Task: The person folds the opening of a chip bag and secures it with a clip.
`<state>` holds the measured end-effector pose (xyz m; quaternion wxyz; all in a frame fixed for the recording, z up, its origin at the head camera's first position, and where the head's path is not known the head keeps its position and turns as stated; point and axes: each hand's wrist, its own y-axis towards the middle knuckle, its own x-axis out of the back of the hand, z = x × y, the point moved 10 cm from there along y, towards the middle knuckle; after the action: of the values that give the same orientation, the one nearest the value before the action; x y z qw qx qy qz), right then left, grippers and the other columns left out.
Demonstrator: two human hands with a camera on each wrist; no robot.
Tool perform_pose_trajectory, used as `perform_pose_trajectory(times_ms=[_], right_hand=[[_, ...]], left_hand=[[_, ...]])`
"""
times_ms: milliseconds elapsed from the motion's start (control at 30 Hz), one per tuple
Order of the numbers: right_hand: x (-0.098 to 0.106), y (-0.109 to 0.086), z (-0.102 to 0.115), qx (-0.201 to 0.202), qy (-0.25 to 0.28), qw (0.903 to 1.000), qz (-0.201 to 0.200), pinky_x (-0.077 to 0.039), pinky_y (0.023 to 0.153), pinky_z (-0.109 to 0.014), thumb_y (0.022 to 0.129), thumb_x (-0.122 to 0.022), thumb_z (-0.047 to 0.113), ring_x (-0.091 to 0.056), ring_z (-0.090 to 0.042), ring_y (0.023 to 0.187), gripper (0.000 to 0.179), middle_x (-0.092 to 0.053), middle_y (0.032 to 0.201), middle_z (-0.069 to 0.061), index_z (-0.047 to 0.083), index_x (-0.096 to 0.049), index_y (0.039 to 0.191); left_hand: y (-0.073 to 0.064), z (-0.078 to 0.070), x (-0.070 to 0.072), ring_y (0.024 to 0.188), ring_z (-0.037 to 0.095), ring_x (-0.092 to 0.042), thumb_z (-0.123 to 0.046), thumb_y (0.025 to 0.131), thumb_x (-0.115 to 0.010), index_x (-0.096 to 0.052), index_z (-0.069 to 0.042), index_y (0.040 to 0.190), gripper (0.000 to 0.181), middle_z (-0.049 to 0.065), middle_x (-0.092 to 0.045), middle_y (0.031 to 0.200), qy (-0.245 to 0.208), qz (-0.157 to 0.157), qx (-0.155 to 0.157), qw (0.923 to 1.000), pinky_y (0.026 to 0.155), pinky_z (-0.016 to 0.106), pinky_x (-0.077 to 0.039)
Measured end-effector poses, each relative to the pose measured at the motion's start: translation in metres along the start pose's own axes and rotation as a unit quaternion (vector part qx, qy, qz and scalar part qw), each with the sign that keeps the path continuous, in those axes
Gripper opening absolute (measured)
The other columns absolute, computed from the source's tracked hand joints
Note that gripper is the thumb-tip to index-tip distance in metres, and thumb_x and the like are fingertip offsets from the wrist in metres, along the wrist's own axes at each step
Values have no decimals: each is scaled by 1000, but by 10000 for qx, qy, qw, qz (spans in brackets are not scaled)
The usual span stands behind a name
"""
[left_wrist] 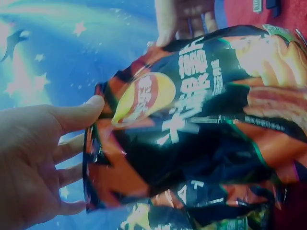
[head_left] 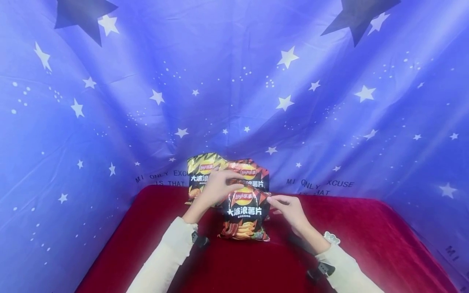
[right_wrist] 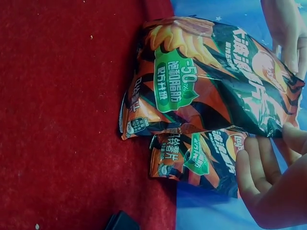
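Note:
A black and orange-red potato chip bag [head_left: 243,213] with a Lay's logo stands upright at the front, its printed face toward me. My left hand [head_left: 218,187] pinches its top edge, thumb on the front and fingers behind, as the left wrist view shows. At the upper right corner, my right hand [head_left: 291,209] pinches the same bag, with the thumb [right_wrist: 293,136] at the corner. Just behind stands a second red chip bag [head_left: 258,171], partly covered by the front one. A yellow-topped chip bag [head_left: 198,179] stands to the left, partly hidden by my left hand.
The bags stand on a table with a red velvety cloth [head_left: 242,268]. Behind rises a blue curtain [head_left: 234,110] with white stars, close to the rear bags. Each wrist carries a dark strapped device, one on the left wrist [head_left: 200,240] and another on the right [head_left: 324,268].

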<state>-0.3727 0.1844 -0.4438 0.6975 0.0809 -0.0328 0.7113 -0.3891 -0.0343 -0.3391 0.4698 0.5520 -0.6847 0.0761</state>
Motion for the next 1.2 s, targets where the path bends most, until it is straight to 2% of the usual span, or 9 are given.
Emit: perform_pose_trajectory(times_ms=[100, 233, 300, 400, 633, 800, 900, 1033, 1200], right_hand=[[0, 1, -2, -125, 197, 9997, 12, -63, 81, -44, 95, -71, 13, -73, -10, 77, 32, -78, 103, -15, -12, -70, 116], [-1, 1, -4, -279, 360, 9989, 64, -63, 80, -42, 95, -71, 12, -73, -10, 78, 33, -79, 99, -10, -13, -69, 117], [-3, 2, -5, -369, 429, 9983, 104, -63, 79, -40, 95, -72, 12, -73, -11, 78, 33, -79, 98, -8, -12, -69, 118], [-3, 2, -6, -430, 507, 9976, 186, -63, 80, -39, 95, -72, 12, -73, -11, 79, 35, -79, 98, -7, -12, -68, 119], [-5, 1, -4, -177, 482, 9977, 445, -63, 80, -38, 94, -71, 7, -73, -11, 76, 34, -80, 95, -4, -15, -66, 120], [-2, 2, 2, 377, 293, 9976, 492, -63, 78, -39, 92, -73, 7, -73, -12, 73, 31, -80, 93, -1, -14, -69, 114], [-1, 3, 6, 730, 132, 9959, 509, -63, 76, -37, 91, -76, 9, -72, -11, 74, 29, -80, 94, -5, -11, -72, 112], [0, 4, 8, 847, 96, 9946, 599, -62, 79, -34, 89, -77, 9, -73, -10, 82, 32, -80, 99, -6, -11, -71, 114], [-1, 4, 9, 920, 142, 9936, 636, -61, 80, -27, 88, -76, 2, -73, -5, 88, 31, -78, 98, 9, -12, -69, 115]], left_hand=[[5, -8, -4, 111, 21, -71, -31, 91, -76, -80, -18, 109, 22, -2, -79, 109, 236, 32, -32, 9997, 122, 66, -18], [10, -7, -6, 86, 13, -72, -32, 94, -73, -81, -20, 98, 16, -6, -79, 87, 141, 34, 181, 9997, 114, 51, -39], [11, -5, -7, 72, 10, -67, -34, 95, -71, -81, -21, 95, 16, -7, -75, 75, 61, 132, 288, 9995, 99, 40, -49], [12, -4, -9, 61, 8, -59, -33, 97, -70, -80, -20, 92, 17, -7, -69, 67, -94, 372, 383, 9985, 81, 32, -52], [11, -2, -7, 77, 9, -64, -20, 96, -70, -79, -13, 94, 11, -1, -76, 85, -669, 719, 374, 9945, 87, 35, -57], [7, 3, -9, 78, 13, -68, -9, 94, -70, -78, -10, 106, 14, 6, -77, 99, -1456, 1094, 522, 9819, 77, 30, -59], [6, 0, -7, 80, 11, -68, -4, 93, -69, -77, -10, 111, 20, 7, -77, 105, -1425, 1294, 401, 9805, 69, 25, -58], [5, -6, -3, 65, 9, -59, -2, 93, -69, -78, -9, 109, 21, 8, -77, 103, -1292, 1419, 76, 9814, 52, 19, -45], [4, -3, -2, 51, 7, -43, -4, 93, -69, -79, -10, 107, 19, 8, -78, 101, -1313, 1433, 23, 9809, 45, 17, -34]])
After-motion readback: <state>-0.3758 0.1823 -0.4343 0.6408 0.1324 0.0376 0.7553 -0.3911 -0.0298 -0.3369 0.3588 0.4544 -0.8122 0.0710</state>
